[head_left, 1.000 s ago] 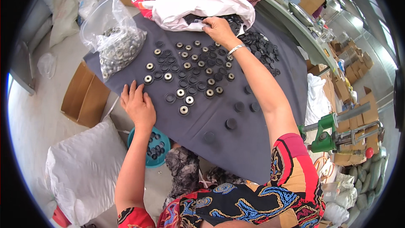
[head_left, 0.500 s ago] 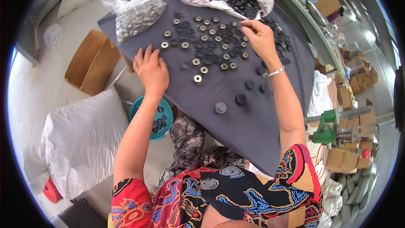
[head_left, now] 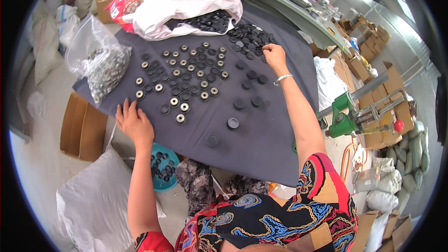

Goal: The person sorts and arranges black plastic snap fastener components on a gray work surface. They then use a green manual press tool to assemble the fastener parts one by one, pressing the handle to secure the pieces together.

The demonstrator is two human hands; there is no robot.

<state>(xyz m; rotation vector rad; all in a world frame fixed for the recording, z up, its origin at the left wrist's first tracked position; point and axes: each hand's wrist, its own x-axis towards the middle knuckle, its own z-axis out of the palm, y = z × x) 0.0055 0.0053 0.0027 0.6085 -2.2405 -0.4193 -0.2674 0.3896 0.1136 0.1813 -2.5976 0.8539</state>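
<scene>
The right hand [head_left: 274, 56] reaches to the counter's far right part, its grip pinched together at the near edge of a loose heap of black discs [head_left: 247, 37]; whether a disc sits between the fingertips cannot be told. The heap spills from a white sack [head_left: 186, 7] at the far edge. The left hand [head_left: 134, 123] lies flat, grip spread apart, on the dark cloth [head_left: 261, 144] at the counter's near left edge, holding nothing. Just beyond it, rows of ringed discs [head_left: 179, 79] fill the counter's middle. A clear bag of metal pieces [head_left: 105, 72] rests at the left corner.
</scene>
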